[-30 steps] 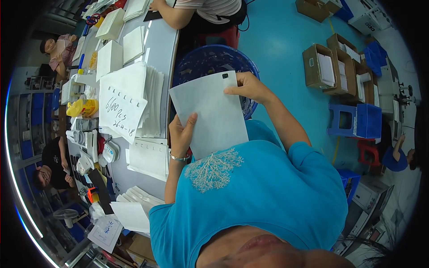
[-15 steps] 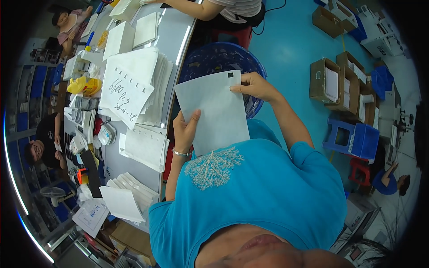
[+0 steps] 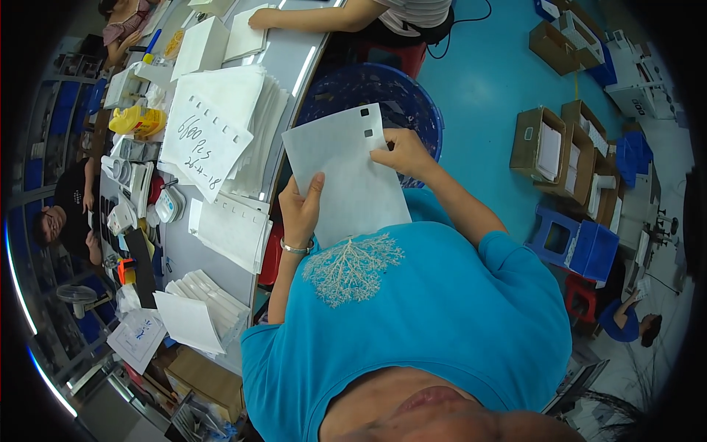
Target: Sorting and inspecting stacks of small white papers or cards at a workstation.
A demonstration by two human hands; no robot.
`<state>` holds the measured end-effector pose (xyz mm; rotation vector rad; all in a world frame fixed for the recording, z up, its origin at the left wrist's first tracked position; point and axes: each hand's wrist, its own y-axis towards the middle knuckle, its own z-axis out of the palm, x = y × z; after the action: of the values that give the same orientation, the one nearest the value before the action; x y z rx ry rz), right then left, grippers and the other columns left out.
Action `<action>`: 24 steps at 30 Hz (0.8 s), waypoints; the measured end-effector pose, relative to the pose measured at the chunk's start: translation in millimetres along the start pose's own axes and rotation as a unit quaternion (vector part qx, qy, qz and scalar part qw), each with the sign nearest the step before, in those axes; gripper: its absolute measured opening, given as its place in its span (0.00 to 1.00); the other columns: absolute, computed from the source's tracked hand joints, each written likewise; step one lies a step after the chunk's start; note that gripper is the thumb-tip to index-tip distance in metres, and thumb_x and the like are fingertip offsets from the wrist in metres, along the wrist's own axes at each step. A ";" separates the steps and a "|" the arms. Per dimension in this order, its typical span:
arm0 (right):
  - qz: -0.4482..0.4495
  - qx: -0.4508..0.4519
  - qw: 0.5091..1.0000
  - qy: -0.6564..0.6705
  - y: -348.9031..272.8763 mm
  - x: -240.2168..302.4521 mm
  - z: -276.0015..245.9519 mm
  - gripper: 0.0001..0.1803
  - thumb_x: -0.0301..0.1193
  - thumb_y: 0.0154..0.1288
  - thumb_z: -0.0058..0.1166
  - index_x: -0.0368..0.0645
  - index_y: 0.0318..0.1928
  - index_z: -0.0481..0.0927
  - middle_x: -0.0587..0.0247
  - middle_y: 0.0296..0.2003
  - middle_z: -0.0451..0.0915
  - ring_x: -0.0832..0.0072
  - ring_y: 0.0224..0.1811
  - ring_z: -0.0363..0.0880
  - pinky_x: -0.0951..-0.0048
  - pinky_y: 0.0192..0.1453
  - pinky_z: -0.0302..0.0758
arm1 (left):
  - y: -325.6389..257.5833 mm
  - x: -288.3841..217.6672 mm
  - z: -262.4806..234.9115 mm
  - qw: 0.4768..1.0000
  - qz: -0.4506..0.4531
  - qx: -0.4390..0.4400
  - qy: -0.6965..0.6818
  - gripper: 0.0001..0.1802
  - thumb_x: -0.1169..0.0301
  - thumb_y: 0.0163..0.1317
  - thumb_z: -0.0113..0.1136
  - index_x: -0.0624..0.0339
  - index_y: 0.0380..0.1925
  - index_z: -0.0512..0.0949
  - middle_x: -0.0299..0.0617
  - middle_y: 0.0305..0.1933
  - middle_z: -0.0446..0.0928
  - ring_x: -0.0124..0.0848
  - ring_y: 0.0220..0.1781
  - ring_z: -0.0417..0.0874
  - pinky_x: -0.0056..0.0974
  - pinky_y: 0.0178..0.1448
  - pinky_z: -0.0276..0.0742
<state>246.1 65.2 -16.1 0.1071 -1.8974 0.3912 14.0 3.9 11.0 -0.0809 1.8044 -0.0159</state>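
Sheet [image 3: 345, 179]: pale grey-white, rectangular, two small square holes nr its top right corner; held up in front of person's chest, above lap, tilted w/ top edge leaning left. Both hands on it.

L hand [image 3: 300, 210]: grasps lower left edge of sheet, thumb laid up over front face, fingers behind (not visible). Metal bracelet [image 3: 297, 250] on wrist.

R hand [image 3: 401, 153]: pinches upper right edge of sheet, just below the holes; fingers curled onto front face. Forearm runs down-right to turquoise shirt [image 3: 412, 309], which has a white branching print at chest.

Behind sheet, partly covered by it: blue plastic basket [image 3: 383, 92], round, mesh wall, standing on blue floor [image 3: 479, 81] beside grey table [image 3: 294, 66].

Left of sheet, on table: small stack of white perforated sheets [image 3: 232, 232] nr table edge; further down, fanned stack of white sheets [image 3: 199, 306]. Above those, a tall pile of white sheets [image 3: 243, 118] w/ a handwritten white note [image 3: 202, 144] lying on top. Yellow object [image 3: 136, 120] nr far left side; detail too small to tell.

Far end of table: another person's arm [image 3: 324, 16] resting on surface, hand on white sheets.

Right, well apart from hands: open cardboard boxes [image 3: 549, 151] w/ white contents on floor; blue stools [image 3: 578, 243] nr them.
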 end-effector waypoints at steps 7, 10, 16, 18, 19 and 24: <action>0.048 0.113 0.968 0.220 -1.7 -0.3 -28.5 0.10 0.32 0.56 0.63 0.36 0.32 0.84 0.62 0.26 0.81 0.80 0.27 0.79 0.77 0.33 0.75 | 4.1 9.0 3.6 0.999 -0.002 -0.015 -0.037 0.23 0.60 0.65 0.60 0.71 0.47 0.76 0.47 0.38 0.82 0.28 0.36 0.81 0.31 0.40 0.75; 0.084 0.109 0.990 0.023 -1.0 -0.3 -37.7 0.12 0.34 0.56 0.66 0.36 0.32 0.84 0.63 0.26 0.81 0.81 0.27 0.79 0.78 0.33 0.75 | 3.5 5.7 7.1 0.999 -0.025 -0.014 -0.039 0.22 0.60 0.64 0.60 0.70 0.47 0.76 0.47 0.39 0.82 0.28 0.38 0.81 0.31 0.41 0.76; 0.042 0.133 0.971 0.193 -16.1 -19.3 -28.2 0.11 0.31 0.55 0.64 0.34 0.34 0.84 0.62 0.28 0.83 0.79 0.28 0.79 0.76 0.35 0.76 | 3.8 0.9 9.0 0.997 -0.028 -0.025 -0.069 0.21 0.61 0.64 0.61 0.70 0.47 0.76 0.47 0.40 0.82 0.28 0.39 0.80 0.31 0.43 0.75; 0.030 0.118 0.981 0.150 -15.5 -25.9 -22.8 0.11 0.30 0.55 0.63 0.34 0.35 0.84 0.61 0.28 0.83 0.78 0.29 0.79 0.76 0.35 0.76 | 3.4 1.9 12.1 0.998 -0.017 -0.024 -0.047 0.20 0.62 0.65 0.60 0.70 0.46 0.76 0.46 0.39 0.82 0.27 0.39 0.80 0.30 0.43 0.75; 0.018 0.101 0.989 0.106 -14.9 -27.3 -20.1 0.12 0.30 0.54 0.62 0.34 0.36 0.84 0.61 0.29 0.83 0.78 0.30 0.79 0.76 0.36 0.76 | 2.4 0.4 12.6 0.998 -0.017 -0.025 -0.046 0.20 0.62 0.65 0.60 0.70 0.46 0.76 0.46 0.39 0.82 0.27 0.39 0.80 0.30 0.43 0.75; -0.015 0.019 0.999 -0.046 -20.3 -15.0 -2.3 0.13 0.30 0.54 0.60 0.33 0.38 0.84 0.60 0.30 0.83 0.78 0.30 0.80 0.76 0.36 0.76 | -6.6 -1.8 14.3 0.999 0.002 -0.039 -0.027 0.20 0.62 0.65 0.60 0.70 0.46 0.76 0.45 0.40 0.82 0.28 0.40 0.80 0.32 0.45 0.74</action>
<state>258.8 45.2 -24.9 0.1806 -1.9767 0.4091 28.6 -2.1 9.8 -0.1320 1.7516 0.0601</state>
